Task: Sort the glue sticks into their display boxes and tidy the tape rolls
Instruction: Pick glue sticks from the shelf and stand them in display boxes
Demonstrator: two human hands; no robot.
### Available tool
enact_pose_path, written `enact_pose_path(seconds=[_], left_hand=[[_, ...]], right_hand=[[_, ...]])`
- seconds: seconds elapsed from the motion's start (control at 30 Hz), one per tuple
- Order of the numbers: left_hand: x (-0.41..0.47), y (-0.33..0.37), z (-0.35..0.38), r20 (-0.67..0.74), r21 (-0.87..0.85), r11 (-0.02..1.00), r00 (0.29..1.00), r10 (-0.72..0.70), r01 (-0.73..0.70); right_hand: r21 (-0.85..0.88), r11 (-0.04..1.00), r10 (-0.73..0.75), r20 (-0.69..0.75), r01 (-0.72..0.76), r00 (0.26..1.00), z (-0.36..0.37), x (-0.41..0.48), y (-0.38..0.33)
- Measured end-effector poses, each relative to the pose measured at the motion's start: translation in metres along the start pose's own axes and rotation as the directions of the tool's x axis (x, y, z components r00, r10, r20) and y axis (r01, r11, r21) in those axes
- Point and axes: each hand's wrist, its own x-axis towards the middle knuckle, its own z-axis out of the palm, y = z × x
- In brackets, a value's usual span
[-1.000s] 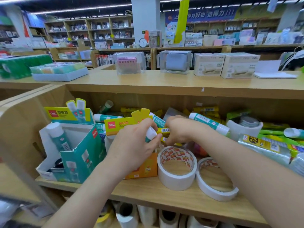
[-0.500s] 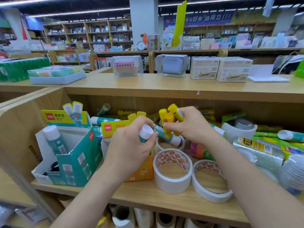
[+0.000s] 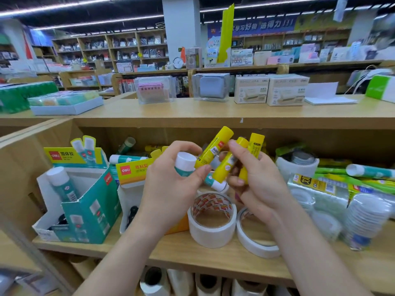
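Mid-sort: left hand (image 3: pixel 168 195) grips a teal glue stick (image 3: pixel 184 164); right hand (image 3: pixel 258 184) clutches yellow glue sticks (image 3: pixel 214 149). Next, box each by colour.

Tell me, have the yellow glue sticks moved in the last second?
Yes. The right hand lifted the yellow glue sticks out of the pile, up toward the upper shelf board.

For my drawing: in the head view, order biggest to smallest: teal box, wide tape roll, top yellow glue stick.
1. teal box
2. wide tape roll
3. top yellow glue stick
The stick seems held nearer the camera, so true size is unsure.
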Motion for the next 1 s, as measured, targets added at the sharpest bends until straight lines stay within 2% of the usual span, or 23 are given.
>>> enact_pose_path(seconds=[0.17,0.23,0.4,0.5,0.63,0.8,0.9,1.0], left_hand=[[-0.012,0.012,-0.008,-0.057,-0.035,0.998,0.997,-0.053,0.051],[-0.021,0.016,-0.011,-0.072,-0.023,0.998,0.996,-0.057,0.056],[-0.045,0.018,-0.019,-0.095,-0.037,0.989,0.985,-0.146,0.143],[-0.061,0.011,-0.025,-0.109,0.019,0.975,0.97,-0.218,0.221],[-0.08,-0.002,-0.032,-0.146,0.006,0.951,0.941,-0.304,0.309],[-0.088,-0.009,-0.041,-0.154,-0.135,0.925,0.915,-0.374,0.355],[-0.085,-0.016,-0.047,-0.163,-0.22,0.908,0.905,-0.394,0.356],[-0.077,-0.024,-0.056,-0.114,-0.169,0.927,0.927,-0.357,0.336]], right_hand=[[0.104,0.994,0.04,0.026,-0.042,0.999,0.001,-0.012,-0.004],[0.074,0.996,0.054,0.056,-0.058,0.997,0.004,-0.019,-0.003],[0.094,0.995,0.023,0.202,-0.043,0.979,0.007,-0.026,0.007],[0.117,0.99,0.041,0.28,-0.077,0.959,0.009,-0.031,0.014],[-0.036,0.999,-0.012,0.349,0.026,0.937,0.014,-0.03,0.029],[-0.224,0.97,-0.014,0.322,0.09,0.947,0.019,-0.028,0.038],[-0.264,0.961,-0.009,0.267,0.083,0.964,0.025,-0.027,0.041],[-0.336,0.931,-0.091,0.164,0.143,0.982,0.033,-0.024,0.039]])
